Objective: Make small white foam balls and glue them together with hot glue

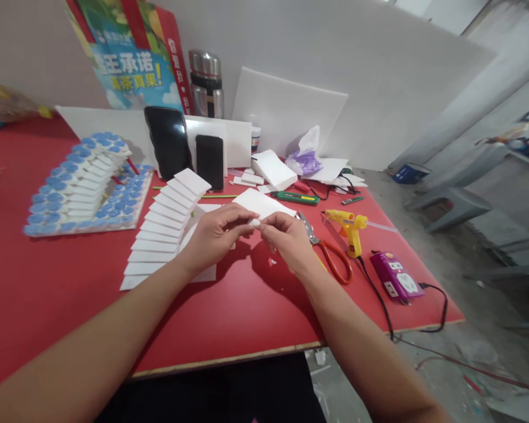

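Observation:
Pinched between the fingertips of both hands is a small white wad [255,223], perhaps tissue or foam; its exact kind is too small to make out. My left hand [216,232] grips it from one side, its fingers closed. From the other side my right hand [287,236] pinches it too. Just left of my left hand stands a curved white stair model [158,235] made of overlapping flat steps. A white sheet [264,202] lies behind the fingertips. Close to my right hand are pliers [335,258] with orange-red handles.
A yellow glue gun [351,226] and a purple power strip [394,276] sit at right, trailing cords. A green utility knife [296,198] lies behind the hands. Two phones [210,161] lean at the back. A blue-and-white decorated stair model [86,188] stands left; a steel flask [206,82] is behind.

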### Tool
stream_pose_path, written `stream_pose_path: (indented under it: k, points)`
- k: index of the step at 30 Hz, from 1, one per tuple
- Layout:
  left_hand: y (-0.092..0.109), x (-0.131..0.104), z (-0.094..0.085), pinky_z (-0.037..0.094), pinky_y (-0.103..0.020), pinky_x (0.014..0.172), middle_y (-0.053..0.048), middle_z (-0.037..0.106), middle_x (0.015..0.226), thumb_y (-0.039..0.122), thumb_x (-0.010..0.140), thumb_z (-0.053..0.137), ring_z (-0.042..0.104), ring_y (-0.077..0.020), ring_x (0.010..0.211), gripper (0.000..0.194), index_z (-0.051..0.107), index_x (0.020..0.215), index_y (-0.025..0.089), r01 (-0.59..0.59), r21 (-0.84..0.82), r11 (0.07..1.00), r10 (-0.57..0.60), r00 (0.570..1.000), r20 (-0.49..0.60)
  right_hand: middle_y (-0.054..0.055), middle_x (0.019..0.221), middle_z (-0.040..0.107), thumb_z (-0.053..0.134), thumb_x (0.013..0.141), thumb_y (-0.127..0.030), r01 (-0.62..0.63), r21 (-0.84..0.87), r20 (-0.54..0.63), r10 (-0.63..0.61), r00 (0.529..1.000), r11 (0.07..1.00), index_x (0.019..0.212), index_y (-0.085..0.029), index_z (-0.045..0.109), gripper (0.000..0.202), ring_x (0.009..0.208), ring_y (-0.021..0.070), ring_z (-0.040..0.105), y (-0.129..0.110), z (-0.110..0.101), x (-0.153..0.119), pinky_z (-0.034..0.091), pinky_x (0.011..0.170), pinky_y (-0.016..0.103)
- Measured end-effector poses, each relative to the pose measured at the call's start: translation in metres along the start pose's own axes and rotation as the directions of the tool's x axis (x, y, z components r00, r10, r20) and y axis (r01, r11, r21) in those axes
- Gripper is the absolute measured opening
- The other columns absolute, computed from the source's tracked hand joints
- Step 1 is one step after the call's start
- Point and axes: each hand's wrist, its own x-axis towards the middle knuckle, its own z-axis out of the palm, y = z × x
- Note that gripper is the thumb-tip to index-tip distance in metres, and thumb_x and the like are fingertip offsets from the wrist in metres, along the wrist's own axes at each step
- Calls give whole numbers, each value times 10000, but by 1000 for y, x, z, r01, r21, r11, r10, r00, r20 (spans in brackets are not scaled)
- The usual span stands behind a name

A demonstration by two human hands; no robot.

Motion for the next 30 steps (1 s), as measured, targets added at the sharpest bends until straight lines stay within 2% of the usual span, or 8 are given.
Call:
stream_pose_path:
  k: [3,6,10,14,21,24,27,30]
  points:
    - [1,0,0,577,-275,649,-87,774,1007,405,921,764,740,-186,775,298,801,1119,186,191,-168,967,-189,982,30,-66,525,539,767,720,-325,-81,154,52,74,996,985,688,-198,649,176,423,71,386,-1,-1,2,269,442,254]
    - [3,1,0,556,-246,578,-69,764,853,432,891,791,738,-193,754,346,801,1121,175,275,-236,932,-277,961,29,-59,569,563,779,722,-336,-83,233,64,70,995,969,701,-189,677,180,422,59,390,-1,-3,3,269,439,248]
    - [1,2,1,592,-255,625,-74,774,935,425,888,798,740,-183,768,298,819,1069,190,195,-205,959,-194,981,26,-51,562,563,777,784,-409,-25,140,45,18,999,990,710,-199,662,251,441,74,412,-1,-3,1,303,452,253]
    - [-2,1,1,625,-276,719,-76,767,1043,393,911,779,750,-183,822,235,827,1060,218,88,-126,988,-84,996,37,-58,511,530,767,771,-371,-31,75,46,28,999,997,676,-206,631,234,436,80,401,0,-2,1,290,447,250]
    - [5,0,2,584,-246,606,-88,781,1009,419,891,800,753,-183,776,299,805,1075,183,210,-225,952,-207,978,35,-34,584,594,808,677,-345,-204,260,135,173,976,944,628,-185,643,235,423,49,372,-4,-4,3,252,424,235]
    - [5,0,1,574,-244,558,-77,766,896,454,865,819,739,-194,750,362,798,1091,172,275,-258,926,-280,960,18,-35,591,594,810,707,-381,-157,253,121,130,984,955,676,-185,671,243,425,55,386,-3,-3,2,266,426,239]
    - [2,0,1,571,-241,546,-87,763,977,459,861,821,729,-186,752,346,809,1066,180,240,-233,942,-246,969,5,-61,532,530,800,760,-407,-67,152,80,55,995,986,716,-196,666,254,429,71,385,-2,-2,1,279,433,242]
    - [-1,1,2,577,-239,594,-97,757,1097,424,883,805,734,-189,826,270,827,1038,204,148,-154,977,-150,989,-6,-73,491,492,792,749,-345,-56,58,48,53,997,997,691,-206,640,215,432,74,367,0,0,0,271,436,238]
